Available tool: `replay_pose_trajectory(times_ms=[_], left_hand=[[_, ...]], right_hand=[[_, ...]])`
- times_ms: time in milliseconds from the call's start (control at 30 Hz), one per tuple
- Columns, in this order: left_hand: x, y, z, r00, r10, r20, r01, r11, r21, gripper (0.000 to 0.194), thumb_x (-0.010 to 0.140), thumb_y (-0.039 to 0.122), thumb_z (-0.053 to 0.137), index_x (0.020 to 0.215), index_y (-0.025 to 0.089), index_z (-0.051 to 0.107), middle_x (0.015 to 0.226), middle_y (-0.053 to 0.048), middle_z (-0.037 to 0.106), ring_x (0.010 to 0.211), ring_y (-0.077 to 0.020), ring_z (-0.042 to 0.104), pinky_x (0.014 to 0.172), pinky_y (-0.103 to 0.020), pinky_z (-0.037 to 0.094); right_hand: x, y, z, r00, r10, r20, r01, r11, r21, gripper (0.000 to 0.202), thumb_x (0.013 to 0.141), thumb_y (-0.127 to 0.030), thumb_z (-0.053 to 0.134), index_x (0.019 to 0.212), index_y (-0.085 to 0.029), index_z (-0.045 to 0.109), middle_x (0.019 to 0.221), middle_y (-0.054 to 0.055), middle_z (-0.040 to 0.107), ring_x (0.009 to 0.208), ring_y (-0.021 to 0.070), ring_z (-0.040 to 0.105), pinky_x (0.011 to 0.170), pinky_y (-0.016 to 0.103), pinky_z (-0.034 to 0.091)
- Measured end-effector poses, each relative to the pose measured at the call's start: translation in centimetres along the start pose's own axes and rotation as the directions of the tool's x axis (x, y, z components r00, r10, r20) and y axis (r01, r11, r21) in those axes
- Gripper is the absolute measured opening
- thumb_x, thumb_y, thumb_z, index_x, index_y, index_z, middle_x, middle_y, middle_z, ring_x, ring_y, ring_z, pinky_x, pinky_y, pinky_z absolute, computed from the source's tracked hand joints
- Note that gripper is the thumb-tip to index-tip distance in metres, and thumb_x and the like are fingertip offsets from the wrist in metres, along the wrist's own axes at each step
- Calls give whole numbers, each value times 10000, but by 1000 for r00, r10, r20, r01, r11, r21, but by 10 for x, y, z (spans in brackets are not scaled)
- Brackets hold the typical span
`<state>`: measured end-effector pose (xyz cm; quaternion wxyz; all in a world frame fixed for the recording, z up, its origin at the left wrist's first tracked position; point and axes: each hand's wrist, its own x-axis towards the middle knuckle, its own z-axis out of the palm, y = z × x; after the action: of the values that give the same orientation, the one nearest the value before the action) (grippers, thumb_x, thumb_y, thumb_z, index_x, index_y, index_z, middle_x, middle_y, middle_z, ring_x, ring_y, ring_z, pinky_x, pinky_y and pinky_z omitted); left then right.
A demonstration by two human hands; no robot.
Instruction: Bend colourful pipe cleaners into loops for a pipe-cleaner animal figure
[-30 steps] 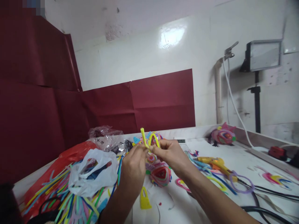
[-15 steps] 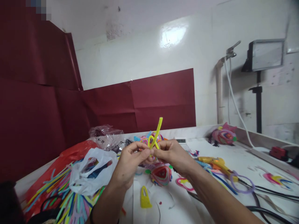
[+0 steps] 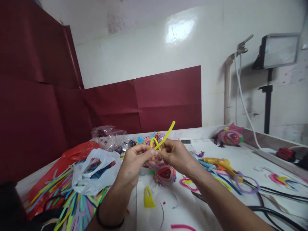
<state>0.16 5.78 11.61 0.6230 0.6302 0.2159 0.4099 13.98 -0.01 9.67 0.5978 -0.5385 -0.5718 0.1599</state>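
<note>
Above the middle of the table, my left hand (image 3: 138, 158) pinches the lower part of a bent yellow pipe cleaner (image 3: 168, 133). My right hand (image 3: 173, 154) grips the same pipe cleaner beside it, fingertips almost touching the left ones. One straight end sticks up to the right, and a small loop stands between the hands. Just below lies a multicoloured craft piece (image 3: 165, 175) with a red centre, partly hidden by my fingers. A yellow pipe-cleaner shape (image 3: 149, 198) with an opening in it lies nearer on the white sheet (image 3: 144, 221).
Bundled coloured pipe cleaners (image 3: 77, 208) and a white plastic bag (image 3: 96, 171) lie at left. A yellow glue gun (image 3: 221, 163) with black cables is at right, near a purple ring (image 3: 246, 184). A pink fish-like craft (image 3: 229, 136) sits at the back right.
The straight end of the yellow pipe cleaner has tilted further right, and the loop now looks more angular. Both hands keep their pinch. The camera view has shifted slightly.
</note>
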Motion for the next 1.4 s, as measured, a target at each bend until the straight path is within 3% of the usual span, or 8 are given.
replay_pose_trajectory(times_ms=[167,333,533,800,1100,1400], left_hand=[[3,-1,-1,1000,16,-22,-16,1000,7,234,561,260,772,666,106,629,612,-9,640,502,-84,589,538,-197,496],[5,-3,-3,997,49,-52,-47,998,31,216,569,248,763,664,108,627,603,10,622,492,-76,578,544,-199,497],[4,-5,-1,994,80,-69,-74,994,86,224,564,252,770,677,111,638,609,-4,646,516,-94,592,550,-206,494],[4,-4,-2,996,81,-35,-78,994,78,212,573,216,760,719,118,642,649,-15,663,574,-120,624,601,-239,516],[8,-9,-6,993,102,-67,-100,994,37,245,585,207,760,776,112,640,670,-32,686,585,-120,631,600,-226,502],[10,-9,-8,992,109,-69,-112,992,-50,280,566,206,778,778,96,632,682,-37,692,600,-136,657,631,-234,515]], right_hand=[[-4,-13,-3,986,91,143,-113,982,149,200,728,-344,635,779,-175,542,481,-43,556,394,102,481,400,217,391],[-9,-28,-8,971,138,197,-184,955,235,315,721,-391,659,879,-195,469,604,-16,598,597,176,631,473,258,488],[-6,-24,-5,971,155,180,-195,955,225,357,796,-525,538,870,-179,493,669,30,617,550,172,637,391,225,470],[-3,-25,1,980,178,83,-195,938,285,183,811,-357,556,789,-175,544,577,-25,555,499,148,623,390,227,493],[-3,-27,3,971,239,11,-226,901,370,100,791,-230,553,789,-133,577,746,46,664,520,120,629,440,211,503],[-3,-28,6,960,275,-50,-224,863,453,77,697,-189,612,680,-115,624,612,41,658,552,157,652,477,224,529]])
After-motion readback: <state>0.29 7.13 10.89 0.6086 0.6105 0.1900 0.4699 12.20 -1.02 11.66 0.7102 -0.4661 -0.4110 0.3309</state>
